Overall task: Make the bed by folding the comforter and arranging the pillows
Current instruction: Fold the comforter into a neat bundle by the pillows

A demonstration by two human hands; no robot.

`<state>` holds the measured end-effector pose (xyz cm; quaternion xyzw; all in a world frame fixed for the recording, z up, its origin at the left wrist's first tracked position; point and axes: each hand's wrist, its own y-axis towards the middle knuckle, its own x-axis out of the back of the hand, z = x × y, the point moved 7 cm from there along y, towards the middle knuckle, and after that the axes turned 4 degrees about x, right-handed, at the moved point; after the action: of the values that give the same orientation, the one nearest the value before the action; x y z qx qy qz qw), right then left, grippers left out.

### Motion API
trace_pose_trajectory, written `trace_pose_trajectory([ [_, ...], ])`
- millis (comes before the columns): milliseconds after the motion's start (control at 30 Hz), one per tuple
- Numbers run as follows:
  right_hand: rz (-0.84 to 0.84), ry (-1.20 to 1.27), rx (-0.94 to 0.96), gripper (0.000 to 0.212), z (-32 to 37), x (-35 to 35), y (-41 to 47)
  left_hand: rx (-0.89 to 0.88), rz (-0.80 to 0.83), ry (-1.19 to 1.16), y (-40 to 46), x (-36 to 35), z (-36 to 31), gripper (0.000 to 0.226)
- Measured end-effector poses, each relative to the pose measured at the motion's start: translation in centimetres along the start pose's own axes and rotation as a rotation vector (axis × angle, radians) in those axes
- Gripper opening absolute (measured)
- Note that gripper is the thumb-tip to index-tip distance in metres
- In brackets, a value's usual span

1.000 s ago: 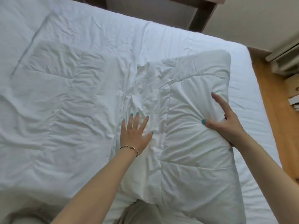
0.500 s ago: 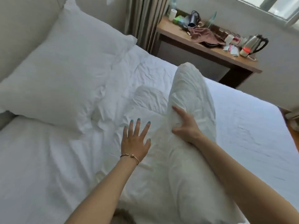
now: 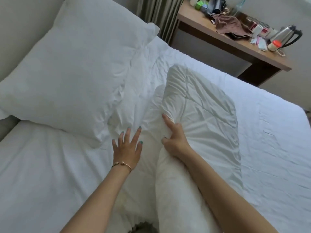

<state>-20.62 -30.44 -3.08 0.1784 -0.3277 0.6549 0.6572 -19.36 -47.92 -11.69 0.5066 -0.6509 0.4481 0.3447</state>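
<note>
A white quilted comforter (image 3: 202,118) lies partly folded on the bed, one thick fold raised along the middle. My right hand (image 3: 173,140) grips the edge of that raised fold, fingers curled into the fabric. My left hand (image 3: 127,148) rests flat with spread fingers on the lower layer of comforter just left of the fold. A large white pillow (image 3: 72,73) leans against the headboard at the upper left, its corner close to my left hand.
The white bed sheet (image 3: 269,140) stretches to the right. A wooden desk (image 3: 235,46) stands beyond the bed, holding a kettle (image 3: 284,36), a brown cloth and small bottles. Curtains (image 3: 159,15) hang behind the pillow.
My right hand has lifted the comforter's right part and turned it over toward the left, then tightened its hold. The view swung up to the pillow and desk. My left hand stays pressed flat.
</note>
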Motion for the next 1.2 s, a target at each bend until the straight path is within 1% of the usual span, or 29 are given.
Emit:
trace_pose_trajectory([
  [33,0.012,0.033,-0.012,0.084,0.2,-1.0,0.2,-0.007,-0.031,0.021,0.9,0.7,0.7,0.057],
  [100,0.064,0.041,-0.118,0.082,-0.5,-3.8,0.3,-0.031,-0.048,0.06,2.2,1.9,1.8,0.056],
  [167,0.156,-0.066,-0.227,0.081,-1.9,-6.3,0.4,-0.021,-0.054,0.007,2.5,2.5,2.5,0.054],
  [200,0.213,-0.066,-0.252,0.079,-2.6,-7.0,0.6,0.007,-0.053,-0.065,2.5,2.8,2.5,0.053],
  [233,0.249,0.034,-0.274,0.073,-3.3,-7.0,1.1,0.046,-0.04,-0.164,2.4,3.0,2.2,0.051],
  [267,0.251,0.245,-0.309,0.063,-3.9,-6.3,1.3,0.07,-0.023,-0.253,2.3,2.9,1.3,0.05],
  [300,0.212,0.501,-0.346,0.051,-4.4,-5.2,1.2,0.065,-0.011,-0.291,2.0,2.8,-0.4,0.05],
  [333,0.124,0.7,-0.366,0.043,-5.3,-3.7,0.9,0.04,-0.014,-0.281,1.6,2.5,-2.8,0.051],
  [367,0.003,0.812,-0.363,0.041,-6.4,-1.8,0.5,0.009,-0.016,-0.247,1.1,2.2,-5.5,0.053],
  [400,-0.127,0.796,-0.34,0.043,-7.4,0.2,-0.2,-0.014,-0.018,-0.216,0.5,1.7,-8.4,0.054],
  [433,-0.273,0.655,-0.304,0.045,-8.5,2.6,-1.0,-0.027,-0.014,-0.189,0.0,1.1,-11.1,0.055],
  [467,-0.407,0.446,-0.263,0.047,-9.3,4.9,-1.9,-0.028,-0.013,-0.154,-0.5,0.5,-13.3,0.057],
  [500,-0.484,0.225,-0.223,0.049,-9.7,6.7,-2.7,-0.008,0.0,-0.118,-0.8,-0.3,-14.6,0.062],
  [533,-0.507,-0.006,-0.206,0.051,-10.2,7.8,-3.3,0.046,0.021,-0.094,-0.8,-1.1,-14.9,0.07],
  [567,-0.486,-0.232,-0.247,0.057,-11.1,8.6,-3.9,0.13,0.037,-0.086,-0.6,-1.7,-14.2,0.081],
  [600,-0.429,-0.402,-0.337,0.066,-12.5,8.9,-4.5,0.224,0.038,-0.096,-0.2,-2.2,-12.8,0.093],
  [633,-0.348,-0.498,-0.435,0.073,-13.8,8.7,-5.2,0.299,0.03,-0.115,0.3,-2.4,-11.0,0.103],
  [700,-0.176,-0.586,-0.532,0.079,-15.4,7.2,-5.8,0.329,0.072,-0.194,1.7,-2.8,-8.5,0.111],
  [767,-0.081,-0.619,-0.541,0.079,-15.5,5.6,-5.6,0.241,0.164,-0.27,3.4,-3.1,-7.9,0.104],
  [800,-0.074,-0.606,-0.537,0.079,-15.1,5.1,-5.2,0.172,0.164,-0.256,4.2,-2.6,-8.1,0.098],
  [833,-0.079,-0.587,-0.524,0.077,-14.4,4.7,-4.7,0.1,0.109,-0.216,5.2,-1.3,-8.4,0.092],
  [933,-0.103,-0.564,-0.418,0.068,-12.6,4.2,-3.4,-0.122,-0.222,-0.124,8.0,3.8,-9.0,0.077],
  [967,-0.116,-0.565,-0.372,0.065,-12.2,4.1,-3.2,-0.169,-0.277,-0.098,8.8,4.7,-8.8,0.075],
  [1000,-0.115,-0.566,-0.342,0.063,-12.0,3.9,-3.2,-0.169,-0.24,-0.098,9.8,4.7,-8.3,0.074],
  [1033,-0.093,-0.575,-0.329,0.062,-12.0,3.4,-3.6,-0.117,-0.133,-0.114,10.4,3.7,-7.5,0.074],
  [1100,-0.054,-0.626,-0.323,0.062,-12.6,2.4,-4.6,0.049,0.183,-0.084,10.2,-0.5,-6.1,0.076],
  [1133,-0.048,-0.652,-0.327,0.063,-12.9,2.3,-5.1,0.11,0.278,-0.059,9.5,-2.3,-5.9,0.077],
  [1167,-0.049,-0.664,-0.325,0.062,-13.2,2.3,-5.6,0.15,0.289,-0.029,8.8,-3.1,-6.2,0.076],
  [1200,-0.056,-0.661,-0.315,0.061,-13.5,2.6,-6.0,0.17,0.238,0.024,8.3,-3.1,-7.0,0.075],
])
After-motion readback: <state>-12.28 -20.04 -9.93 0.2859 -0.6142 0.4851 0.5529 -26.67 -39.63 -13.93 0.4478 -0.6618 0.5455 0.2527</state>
